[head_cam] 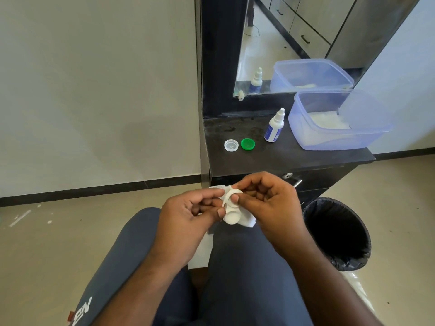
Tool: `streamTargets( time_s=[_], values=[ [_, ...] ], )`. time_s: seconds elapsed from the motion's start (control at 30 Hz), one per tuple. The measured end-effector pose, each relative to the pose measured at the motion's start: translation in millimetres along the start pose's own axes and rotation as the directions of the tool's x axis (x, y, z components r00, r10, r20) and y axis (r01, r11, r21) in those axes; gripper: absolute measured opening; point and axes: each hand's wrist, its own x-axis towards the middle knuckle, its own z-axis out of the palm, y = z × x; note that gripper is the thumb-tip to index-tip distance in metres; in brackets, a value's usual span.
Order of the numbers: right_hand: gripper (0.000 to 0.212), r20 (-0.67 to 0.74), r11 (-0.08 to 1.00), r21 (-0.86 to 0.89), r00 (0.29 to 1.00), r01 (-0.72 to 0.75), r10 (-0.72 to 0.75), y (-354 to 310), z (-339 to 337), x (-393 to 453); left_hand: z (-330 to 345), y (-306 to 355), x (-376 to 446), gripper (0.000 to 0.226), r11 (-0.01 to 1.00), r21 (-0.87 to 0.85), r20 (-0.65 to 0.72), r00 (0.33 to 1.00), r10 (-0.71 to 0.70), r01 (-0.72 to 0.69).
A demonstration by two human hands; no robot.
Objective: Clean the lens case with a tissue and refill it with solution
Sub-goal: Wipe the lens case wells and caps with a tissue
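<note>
Over my lap I hold the white lens case (231, 216) upright, with both wells uncapped. My left hand (188, 215) pinches its left edge together with a white tissue (247, 221) that shows behind and below the case. My right hand (266, 198) presses thumb and fingertips on the upper well. On the dark counter lie the clear cap (231, 145) and the green cap (247, 144), side by side. The solution bottle (274, 127) stands upright, white nozzle closed, just right of the caps.
A translucent blue plastic tub (367, 137) holding white tissues stands at the counter's right end below a mirror (294, 31). A black-lined waste bin (339, 234) stands on the floor to my right, under the counter's drawer (306, 182). A white sheet lies between my knees.
</note>
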Motion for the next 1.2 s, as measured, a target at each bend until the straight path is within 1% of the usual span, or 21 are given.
streamTargets(
  time_s=[0.07,0.17,0.2,0.27,0.33,0.4,0.5,0.57,0.6,0.7,0.77,0.8,0.83,0.87,0.9,0.97,1.03,1.1,1.13,1.17,1.2],
  values=[
    [0.02,-0.006,1.0,-0.005,1.0,0.014,-0.014,-1.0,0.5,-0.6,-0.8,-1.5,2.0,0.022,0.993,0.107,-0.011,0.999,0.048,-0.046],
    [0.023,0.027,0.995,0.087,0.999,0.042,-0.044,-2.5,3.7,-5.6,-2.5,-6.3,1.9,0.011,0.923,0.308,-0.043,0.966,0.254,-0.229],
    [0.023,0.049,0.99,0.135,0.997,0.047,-0.054,-2.7,3.9,-7.4,-4.4,-9.2,2.7,0.01,0.876,0.369,-0.041,0.937,0.347,-0.309],
    [0.022,0.104,0.981,0.182,0.991,0.068,-0.088,-2.7,3.8,-10.8,-7.9,-15.6,4.8,0.017,0.739,0.515,0.01,0.865,0.502,-0.434],
    [0.02,0.137,0.983,0.131,0.98,0.129,-0.147,-2.1,3.8,-13.4,-11.8,-23.2,6.0,0.025,0.612,0.616,0.07,0.808,0.584,-0.496],
    [0.022,0.153,0.981,0.108,0.973,0.159,-0.175,-1.7,4.2,-14.6,-15.5,-29.0,6.2,0.03,0.514,0.663,0.111,0.75,0.652,-0.545],
    [0.023,0.186,0.979,0.182,0.974,0.091,-0.125,-5.1,2.9,-14.1,-18.1,-30.2,7.5,0.025,0.436,0.654,0.124,0.656,0.745,-0.619],
    [0.019,0.223,0.985,0.13,0.965,0.111,-0.139,-7.6,0.3,-12.3,-18.6,-27.7,8.4,0.024,0.455,0.612,0.112,0.641,0.76,-0.647],
    [0.018,0.25,0.987,0.081,0.955,0.141,-0.157,-9.7,-0.9,-11.4,-18.7,-26.8,8.2,0.025,0.5,0.57,0.099,0.659,0.746,-0.652],
    [0.023,0.333,0.976,-0.049,0.925,0.21,-0.182,-16.2,-5.2,-9.9,-17.3,-24.3,4.7,0.018,0.737,0.336,-0.002,0.782,0.623,-0.587],
    [0.026,0.356,0.969,-0.102,0.918,0.225,-0.175,-20.0,-5.8,-9.3,-12.5,-20.5,1.3,0.018,0.897,0.083,-0.071,0.895,0.441,-0.435],
    [0.025,0.343,0.975,-0.085,0.925,0.207,-0.166,-21.5,-4.8,-9.1,-9.7,-19.1,-0.2,0.019,0.943,-0.083,-0.077,0.946,0.316,-0.321],
    [0.023,0.322,0.984,-0.033,0.934,0.172,-0.153,-23.1,-3.6,-9.5,-7.2,-18.8,-0.4,0.019,0.95,-0.236,-0.054,0.979,0.195,-0.203],
    [0.02,0.299,0.991,0.024,0.945,0.135,-0.136,-24.8,-2.0,-9.7,-5.2,-19.5,-0.1,0.016,0.932,-0.346,-0.007,0.994,0.11,-0.106],
    [0.018,0.283,0.993,0.067,0.952,0.099,-0.114,-27.3,-0.1,-9.9,-3.5,-21.4,0.0,0.017,0.908,-0.417,0.044,0.997,0.068,-0.043],
    [0.015,0.271,0.994,0.094,0.959,0.057,-0.08,-31.9,3.5,-9.2,-1.2,-24.9,-0.2,0.026,0.863,-0.504,0.114,0.993,0.035,0.027],
    [0.015,0.272,0.995,0.092,0.96,0.04,-0.063,-36.0,7.7,-7.0,-0.2,-26.8,-1.1,0.028,0.855,-0.518,0.113,0.993,0.027,0.036],
    [0.017,0.274,0.996,0.064,0.959,0.056,-0.071,-39.8,11.0,-5.2,0.1,-26.3,-3.2,0.021,0.905,-0.424,0.071,0.995,0.074,-0.037],
    [0.018,0.274,0.997,0.034,0.959,0.07,-0.077,-41.1,10.8,-4.4,-1.3,-24.2,-4.4,0.014,0.939,-0.321,0.023,0.99,0.14,-0.126],
    [0.019,0.276,0.996,-0.015,0.958,0.088,-0.08,-41.9,8.9,-3.9,-3.8,-23.0,-4.5,0.011,0.953,-0.165,-0.035,0.967,0.252,-0.254],
    [0.02,0.283,0.99,-0.088,0.956,0.11,-0.081,-42.2,5.6,-3.4,-7.6,-22.1,-3.7,0.012,0.915,0.039,-0.061,0.913,0.404,-0.402]
  ],
)
